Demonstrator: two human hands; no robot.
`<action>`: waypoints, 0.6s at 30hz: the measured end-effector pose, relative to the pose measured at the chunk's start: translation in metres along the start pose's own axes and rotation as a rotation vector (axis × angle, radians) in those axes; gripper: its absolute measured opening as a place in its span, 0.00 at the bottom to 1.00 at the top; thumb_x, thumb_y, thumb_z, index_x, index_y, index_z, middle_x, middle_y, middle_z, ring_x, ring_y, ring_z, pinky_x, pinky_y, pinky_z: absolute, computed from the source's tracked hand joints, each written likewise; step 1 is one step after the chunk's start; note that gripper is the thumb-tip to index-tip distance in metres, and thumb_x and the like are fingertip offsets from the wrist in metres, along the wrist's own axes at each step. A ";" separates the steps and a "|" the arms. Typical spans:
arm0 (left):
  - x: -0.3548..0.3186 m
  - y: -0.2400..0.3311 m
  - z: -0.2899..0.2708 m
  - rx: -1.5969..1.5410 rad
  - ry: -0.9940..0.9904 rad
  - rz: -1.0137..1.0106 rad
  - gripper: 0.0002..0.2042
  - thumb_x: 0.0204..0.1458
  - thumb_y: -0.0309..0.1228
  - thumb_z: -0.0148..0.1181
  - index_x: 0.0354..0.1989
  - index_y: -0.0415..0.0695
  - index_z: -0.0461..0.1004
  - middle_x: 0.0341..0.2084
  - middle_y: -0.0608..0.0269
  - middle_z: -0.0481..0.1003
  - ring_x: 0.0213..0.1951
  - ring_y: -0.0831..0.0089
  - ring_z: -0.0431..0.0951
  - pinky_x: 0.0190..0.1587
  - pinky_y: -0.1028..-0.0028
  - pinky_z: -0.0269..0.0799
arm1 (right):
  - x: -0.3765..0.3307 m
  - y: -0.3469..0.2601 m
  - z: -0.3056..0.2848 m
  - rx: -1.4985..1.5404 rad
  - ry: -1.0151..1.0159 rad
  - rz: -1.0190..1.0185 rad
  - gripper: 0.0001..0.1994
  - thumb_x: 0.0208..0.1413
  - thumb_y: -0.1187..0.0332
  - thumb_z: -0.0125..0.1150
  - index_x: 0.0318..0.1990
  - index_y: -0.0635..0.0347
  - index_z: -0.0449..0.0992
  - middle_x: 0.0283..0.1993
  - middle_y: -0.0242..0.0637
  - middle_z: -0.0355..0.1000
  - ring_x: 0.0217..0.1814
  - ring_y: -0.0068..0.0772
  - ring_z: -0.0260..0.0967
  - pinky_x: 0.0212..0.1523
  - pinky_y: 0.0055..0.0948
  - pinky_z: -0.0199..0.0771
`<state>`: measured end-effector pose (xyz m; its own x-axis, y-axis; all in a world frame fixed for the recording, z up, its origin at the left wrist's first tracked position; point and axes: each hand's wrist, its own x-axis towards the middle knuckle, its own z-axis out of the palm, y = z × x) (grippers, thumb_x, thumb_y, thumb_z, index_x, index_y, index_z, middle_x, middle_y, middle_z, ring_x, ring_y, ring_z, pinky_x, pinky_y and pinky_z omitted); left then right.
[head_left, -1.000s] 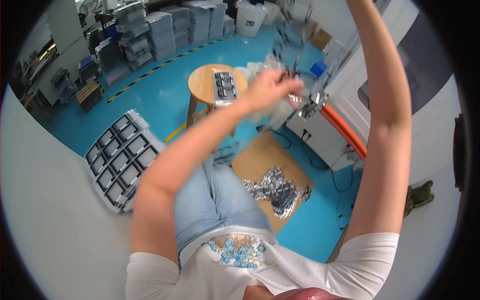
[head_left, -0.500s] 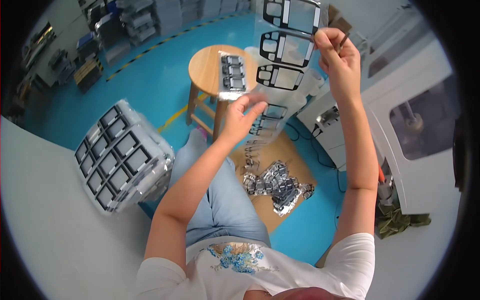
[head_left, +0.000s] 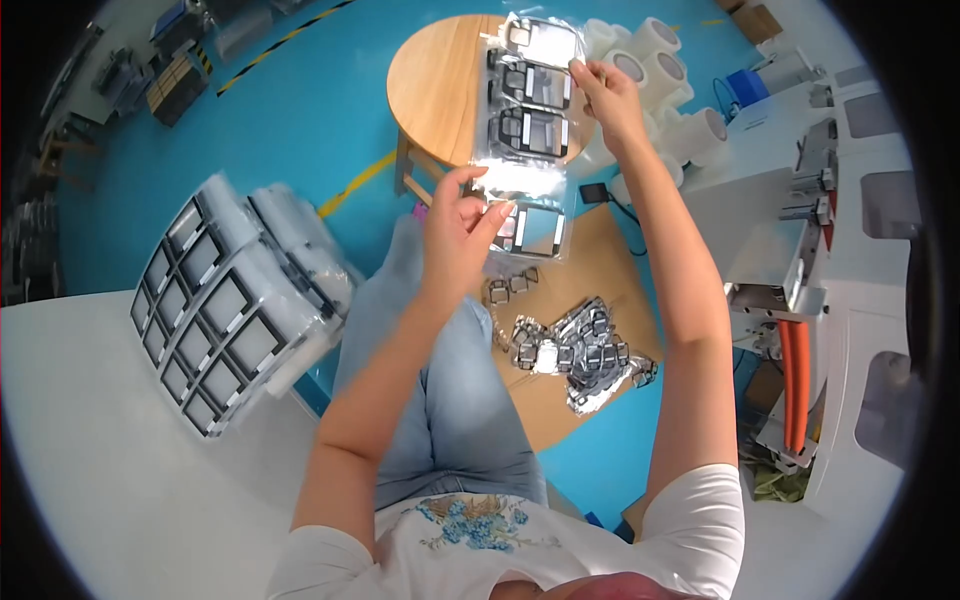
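Observation:
I hold a long clear plastic strip [head_left: 533, 130] of pockets, each with a black framed part in it, stretched out in front of me. My right hand [head_left: 606, 92] pinches its far upper edge. My left hand [head_left: 458, 222] grips the strip near its lower end, thumb and fingers closed on the plastic. The strip hangs over a round wooden stool [head_left: 440, 85]. Below it, a pile of the same bagged parts [head_left: 575, 350] lies on a sheet of cardboard [head_left: 590, 275] on the blue floor.
A stack of clear trays with black frames [head_left: 225, 310] stands at my left on a white surface [head_left: 110, 470]. White rolls [head_left: 660, 70] sit beyond the stool. A white machine with an orange hose [head_left: 795, 380] stands at the right. My jeans-clad legs [head_left: 440, 400] are below.
The view has tilted down and the strip has come lower, from overhead to in front of me. My left hand has taken hold of the strip's lower part.

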<state>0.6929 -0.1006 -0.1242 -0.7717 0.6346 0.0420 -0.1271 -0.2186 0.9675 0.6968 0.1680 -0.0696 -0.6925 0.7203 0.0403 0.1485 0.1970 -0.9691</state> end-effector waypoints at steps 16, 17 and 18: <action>0.019 0.008 -0.013 0.186 -0.278 -0.133 0.35 0.57 0.21 0.57 0.73 0.46 0.50 0.18 0.76 0.69 0.22 0.90 0.62 0.24 0.85 0.59 | -0.133 -0.010 -0.014 -0.694 -0.240 -0.728 0.15 0.46 0.81 0.62 0.44 0.57 0.80 0.35 0.37 0.73 0.36 0.40 0.72 0.34 0.34 0.72; 0.020 0.009 -0.016 0.188 -0.276 -0.136 0.35 0.57 0.21 0.57 0.73 0.46 0.50 0.18 0.76 0.69 0.22 0.90 0.62 0.24 0.85 0.59 | -0.133 -0.010 -0.010 -0.690 -0.242 -0.726 0.15 0.46 0.81 0.62 0.44 0.57 0.80 0.35 0.37 0.73 0.36 0.40 0.72 0.34 0.34 0.72; 0.023 0.011 -0.019 0.158 -0.304 -0.171 0.36 0.56 0.22 0.58 0.73 0.47 0.49 0.18 0.74 0.71 0.21 0.90 0.63 0.24 0.85 0.60 | -0.130 -0.010 -0.008 -0.652 -0.257 -0.738 0.14 0.47 0.79 0.63 0.42 0.56 0.80 0.33 0.36 0.73 0.35 0.41 0.72 0.33 0.34 0.72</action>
<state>0.6621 -0.1026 -0.1171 -0.5244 0.8482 -0.0746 -0.1220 0.0118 0.9925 0.7908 0.0772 -0.0634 -0.8861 0.1226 0.4470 -0.0747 0.9141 -0.3986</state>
